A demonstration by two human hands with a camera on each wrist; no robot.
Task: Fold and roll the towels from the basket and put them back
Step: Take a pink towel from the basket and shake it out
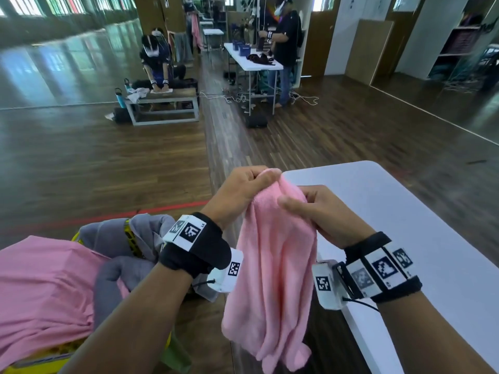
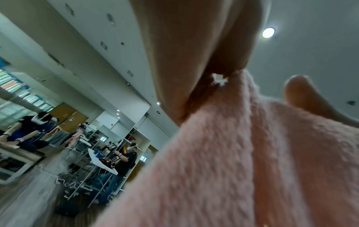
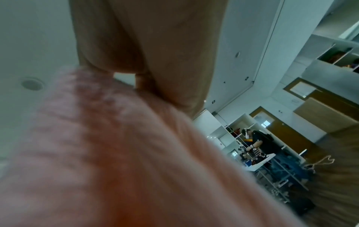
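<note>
Fuzzy matt pink cloth towel (image 1: pixel 272 255); smooth white table (image 1: pixel 421 238); glossy wood floor (image 1: pixel 108 163).

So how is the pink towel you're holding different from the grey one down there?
The pink towel hangs in the air, held at its top by the left hand and the right hand; the grey towel is held by no hand and lies bunched on the pile by the yellow basket. The pink towel droops long and narrow; the grey towel is crumpled in a heap. Neither is folded or rolled yet.
</note>
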